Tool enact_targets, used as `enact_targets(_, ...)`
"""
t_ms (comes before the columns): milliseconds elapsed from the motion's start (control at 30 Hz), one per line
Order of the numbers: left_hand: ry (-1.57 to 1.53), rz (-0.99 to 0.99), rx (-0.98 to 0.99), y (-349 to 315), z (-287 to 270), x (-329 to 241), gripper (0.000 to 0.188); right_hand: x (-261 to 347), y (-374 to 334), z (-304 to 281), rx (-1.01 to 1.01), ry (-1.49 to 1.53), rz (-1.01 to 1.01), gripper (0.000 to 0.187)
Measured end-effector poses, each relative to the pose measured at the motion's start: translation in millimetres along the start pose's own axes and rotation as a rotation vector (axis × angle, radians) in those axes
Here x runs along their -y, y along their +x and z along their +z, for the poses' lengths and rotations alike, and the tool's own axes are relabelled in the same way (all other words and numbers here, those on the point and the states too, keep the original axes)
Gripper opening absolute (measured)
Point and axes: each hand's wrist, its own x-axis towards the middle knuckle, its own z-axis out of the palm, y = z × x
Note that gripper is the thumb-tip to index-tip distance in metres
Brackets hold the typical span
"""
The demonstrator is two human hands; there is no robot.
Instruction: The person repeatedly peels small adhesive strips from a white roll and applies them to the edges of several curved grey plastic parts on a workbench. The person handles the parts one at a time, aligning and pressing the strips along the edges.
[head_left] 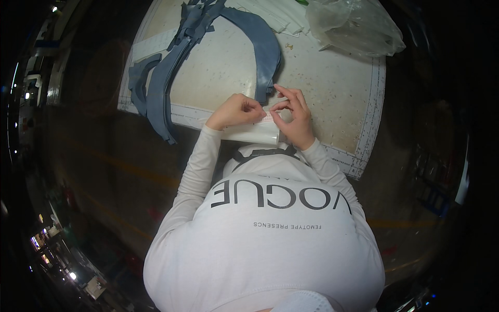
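Observation:
A glossy white sheet [252, 134] hangs over the table's near edge in front of me, with small reddish marks at its upper right corner. My left hand [240, 111] is closed at that corner, fingers curled in; what they pinch is hidden. Close beside it, the thumb and index finger of my right hand [296, 118] come together over the marks, on something too small to make out. Its other fingers reach toward the end of a stack of curved blue-grey fabric pieces [266, 49], which lies just beyond both hands.
More blue-grey fabric pieces [169, 86] lie in long curved stacks at left, one drooping past the near edge of the pale table [325, 93]. A clear plastic bag [356, 26] sits at the far right, beside white folded strips [278, 15]. Printed rulers border the tabletop.

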Motion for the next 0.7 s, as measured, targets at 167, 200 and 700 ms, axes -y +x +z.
enact_targets(167,-0.022,0.050,0.006,3.4,2.8,5.8,0.018,-1.9,2.5,2.4,0.207,-0.079,-0.200,0.067)
enact_targets(200,0.039,0.049,0.003,4.1,2.1,6.8,0.017,-2.2,2.7,2.9,0.250,-0.099,-0.223,0.067)
enact_targets(700,0.397,0.372,-0.336,14.5,15.4,23.8,0.017,-32.8,6.0,-6.1,-0.007,0.431,0.493,0.062)
